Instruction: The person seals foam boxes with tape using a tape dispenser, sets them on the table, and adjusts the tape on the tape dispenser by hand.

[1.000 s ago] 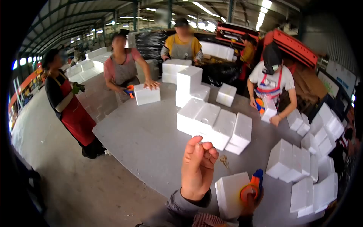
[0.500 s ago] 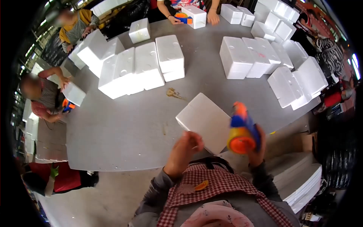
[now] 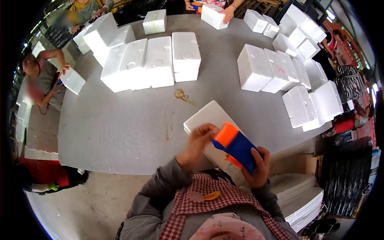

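Note:
My right hand [image 3: 259, 168] grips a blue and orange tape dispenser [image 3: 239, 149], held above a white foam box [image 3: 212, 114] that lies tilted at the near edge of the grey table [image 3: 116, 132]. At the dispenser's orange end is my left hand [image 3: 199, 140], its fingers bent and pressed together near the tip. Whether tape is pinched between those fingers is too small to tell. Part of the box is hidden under the dispenser and my hands.
White foam boxes [image 3: 159, 62] stand in a row at the left centre, more [image 3: 256, 68] at the right. Co-workers are around the table; one holds a box [image 3: 215, 17] at the far side. A brown stain [image 3: 182, 95] marks the tabletop. Stacked white sheets [image 3: 298, 200] lie at the lower right.
The dispenser has turned and moved left, over the box. My left hand has risen from the box's near edge to the dispenser's tip. The earliest frame shows a higher, more forward view.

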A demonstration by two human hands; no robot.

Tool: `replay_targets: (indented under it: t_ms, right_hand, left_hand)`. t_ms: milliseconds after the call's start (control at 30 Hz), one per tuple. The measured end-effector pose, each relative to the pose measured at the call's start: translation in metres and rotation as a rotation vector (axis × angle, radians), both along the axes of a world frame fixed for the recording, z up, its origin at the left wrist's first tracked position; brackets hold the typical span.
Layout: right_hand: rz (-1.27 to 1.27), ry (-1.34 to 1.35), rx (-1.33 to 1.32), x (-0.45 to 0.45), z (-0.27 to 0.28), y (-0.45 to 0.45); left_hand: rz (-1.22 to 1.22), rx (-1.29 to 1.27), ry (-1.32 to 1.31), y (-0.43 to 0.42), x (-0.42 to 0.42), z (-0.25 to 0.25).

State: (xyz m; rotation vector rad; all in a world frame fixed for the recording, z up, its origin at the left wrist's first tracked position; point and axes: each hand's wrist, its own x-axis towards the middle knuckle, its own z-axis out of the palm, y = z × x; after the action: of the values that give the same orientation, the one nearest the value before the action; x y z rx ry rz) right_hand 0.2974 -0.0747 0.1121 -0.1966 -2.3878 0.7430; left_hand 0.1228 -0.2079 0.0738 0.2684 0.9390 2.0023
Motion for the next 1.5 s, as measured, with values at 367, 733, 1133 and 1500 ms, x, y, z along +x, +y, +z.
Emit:
replay_targets:
  t_ms: [367,733,1133,1500]
  right_hand:
    - [0.017,-0.384,0.172,-0.023,0.012,0.014]
    - [0.069,-0.409,0.024,0.035,0.008,0.035]
    - [-0.291,0.072,-0.643,0.078,-0.155,0.025]
    - [-0.456,0.509,-1.142,0.017,-0.148,-0.044]
  left_hand:
    - [-0.1,-0.66,0.742,0.017,-0.143,-0.155]
    - [-0.288,-0.675,1.84,0.005,-0.079,-0.038]
    - [0.471,-0.453,0.966,0.047,-0.093,-0.1]
    - [0.103,-1.17,2.062,0.118,-0.079,-0.045]
